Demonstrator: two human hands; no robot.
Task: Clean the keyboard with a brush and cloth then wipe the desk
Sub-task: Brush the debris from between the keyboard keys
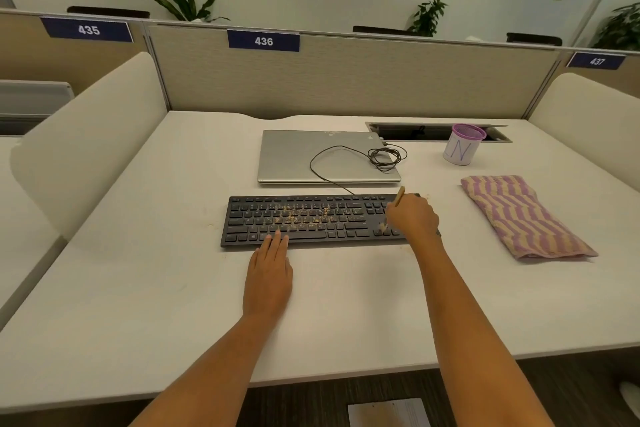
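Right hand (412, 218) is curled round the brush (399, 197). The wooden handle pokes up out of the fist toward the back edge, and the bristle tip is down on the keys at the right end of the keyboard (304, 218). Left hand (268, 274) is just flat and relaxed, fingers straight and together. The palm is on the counter (138, 253) and the fingertips sit on the keyboard's front row, left of the middle.

The keyboard's black and lies square to the front edge, about mid-counter. There's a patch of tan crumbs (304, 215) all over the middle keys.

Right behind it is a closed silver laptop (294, 156) with a thin black cable (386, 156) looped and coiled on the lid, running down to the keyboard.

The cloth (519, 215), purple and beige stripes, is folded flat toward the right edge, well apart from the keyboard. A cup (462, 149) with a purple mesh rim stands behind it near the back edge.
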